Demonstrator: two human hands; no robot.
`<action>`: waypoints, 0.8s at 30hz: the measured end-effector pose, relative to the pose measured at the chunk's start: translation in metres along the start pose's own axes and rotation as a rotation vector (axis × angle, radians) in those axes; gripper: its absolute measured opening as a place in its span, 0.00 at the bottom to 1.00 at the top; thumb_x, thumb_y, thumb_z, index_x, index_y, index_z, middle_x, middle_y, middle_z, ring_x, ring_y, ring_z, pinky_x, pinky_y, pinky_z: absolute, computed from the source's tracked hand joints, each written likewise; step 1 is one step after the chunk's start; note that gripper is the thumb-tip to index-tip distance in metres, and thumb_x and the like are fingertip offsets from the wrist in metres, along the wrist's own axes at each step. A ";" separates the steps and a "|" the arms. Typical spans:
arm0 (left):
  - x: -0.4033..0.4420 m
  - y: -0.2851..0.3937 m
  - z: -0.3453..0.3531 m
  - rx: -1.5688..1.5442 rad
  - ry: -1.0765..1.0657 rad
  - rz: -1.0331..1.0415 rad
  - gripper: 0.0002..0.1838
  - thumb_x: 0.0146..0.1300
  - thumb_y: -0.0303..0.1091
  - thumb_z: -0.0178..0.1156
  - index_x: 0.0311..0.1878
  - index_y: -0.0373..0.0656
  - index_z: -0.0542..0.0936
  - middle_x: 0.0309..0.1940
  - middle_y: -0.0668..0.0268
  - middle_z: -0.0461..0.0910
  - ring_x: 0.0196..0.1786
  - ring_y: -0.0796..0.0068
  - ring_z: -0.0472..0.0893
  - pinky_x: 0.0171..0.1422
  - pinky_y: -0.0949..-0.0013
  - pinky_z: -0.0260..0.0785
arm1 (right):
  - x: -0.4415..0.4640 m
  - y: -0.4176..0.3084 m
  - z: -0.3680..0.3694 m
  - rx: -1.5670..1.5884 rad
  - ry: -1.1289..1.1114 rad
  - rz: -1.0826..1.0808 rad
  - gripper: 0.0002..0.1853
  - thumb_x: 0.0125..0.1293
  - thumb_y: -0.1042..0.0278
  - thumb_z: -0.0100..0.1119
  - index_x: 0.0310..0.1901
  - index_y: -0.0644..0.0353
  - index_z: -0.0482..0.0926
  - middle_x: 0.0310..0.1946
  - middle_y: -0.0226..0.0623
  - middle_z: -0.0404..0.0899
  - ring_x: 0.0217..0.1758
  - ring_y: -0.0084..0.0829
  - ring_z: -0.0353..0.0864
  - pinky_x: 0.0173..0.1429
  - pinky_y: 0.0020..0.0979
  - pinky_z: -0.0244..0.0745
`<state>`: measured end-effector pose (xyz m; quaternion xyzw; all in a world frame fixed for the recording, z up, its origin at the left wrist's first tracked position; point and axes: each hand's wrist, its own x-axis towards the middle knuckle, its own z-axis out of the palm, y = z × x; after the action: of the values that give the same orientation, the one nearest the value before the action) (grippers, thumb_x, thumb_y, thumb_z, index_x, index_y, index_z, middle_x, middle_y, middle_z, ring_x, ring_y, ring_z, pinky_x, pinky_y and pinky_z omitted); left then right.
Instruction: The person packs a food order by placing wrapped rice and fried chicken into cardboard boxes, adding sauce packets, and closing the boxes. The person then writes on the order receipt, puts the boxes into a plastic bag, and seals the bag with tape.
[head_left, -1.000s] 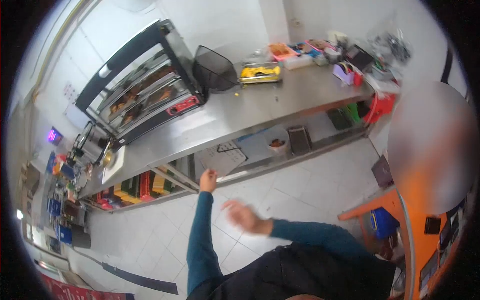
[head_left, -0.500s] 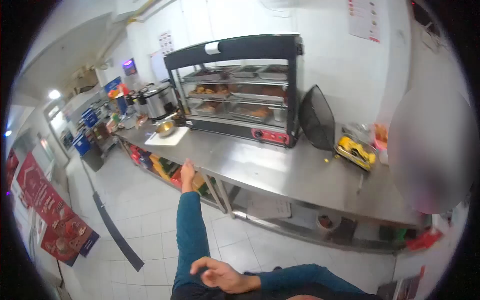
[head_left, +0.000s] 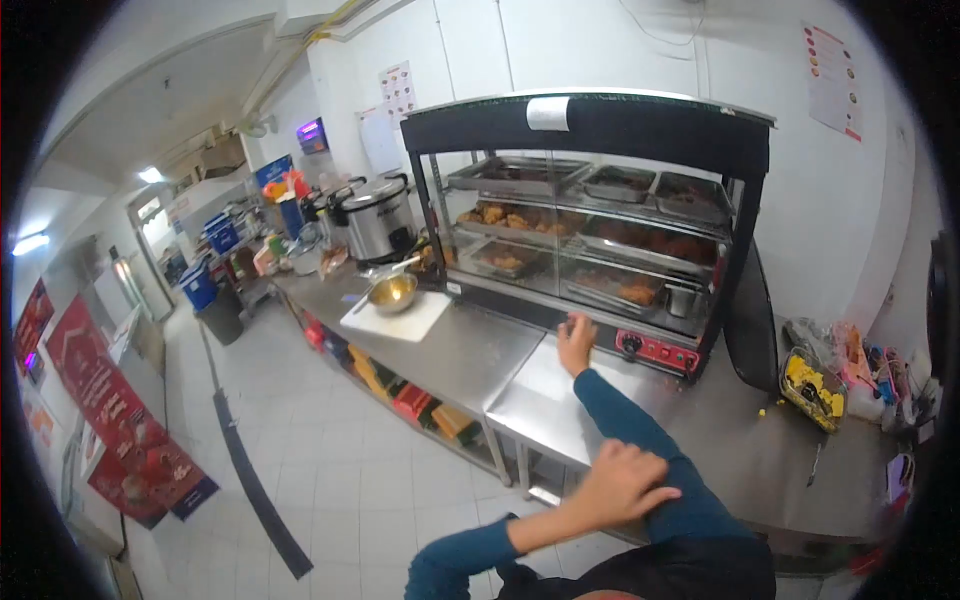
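My right arm, in a blue-green sleeve (head_left: 640, 425), stretches forward over the steel counter. At its end my right hand (head_left: 577, 345) is in front of the food warmer (head_left: 500, 292), with loosely bent fingers and nothing visible in them. My left hand (head_left: 618, 487) lies across the right forearm at the sleeve, its thumb apart from its bent fingers; whether it touches the cloth I cannot tell. Trays of fried food (head_left: 510, 217) stand on shelves behind the warmer's glass. A metal bowl (head_left: 392, 292) sits on a white board (head_left: 425, 318) to the left.
A large steel pot (head_left: 375, 215) stands left of the warmer. On the right are a black mesh cover (head_left: 750, 320) and a container of yellow pieces (head_left: 815, 390). Boxes (head_left: 410, 400) fill the shelf below the counter. A red banner (head_left: 120, 420) stands on the left.
The view has moved closer to the warmer. Before, my left arm was stretched out with my right hand near its elbow; now the right arm reaches forward and my left hand is over it.
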<state>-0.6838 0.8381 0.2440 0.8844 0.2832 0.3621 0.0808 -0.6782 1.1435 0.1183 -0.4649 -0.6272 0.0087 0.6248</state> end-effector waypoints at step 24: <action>-0.017 -0.381 -0.123 -1.025 -0.223 -0.461 0.11 0.67 0.35 0.48 0.38 0.36 0.73 0.35 0.66 0.74 0.41 0.78 0.72 0.51 0.72 0.64 | 0.443 -0.090 0.009 -0.603 0.153 -0.795 0.15 0.49 0.56 0.64 0.39 0.49 0.77 0.38 0.26 0.74 0.47 0.33 0.68 0.52 0.37 0.61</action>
<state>-0.9466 1.1355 0.1901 0.6805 0.2469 0.3305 0.6055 -0.6424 1.3601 0.5133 -0.3493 -0.6827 -0.4456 0.4618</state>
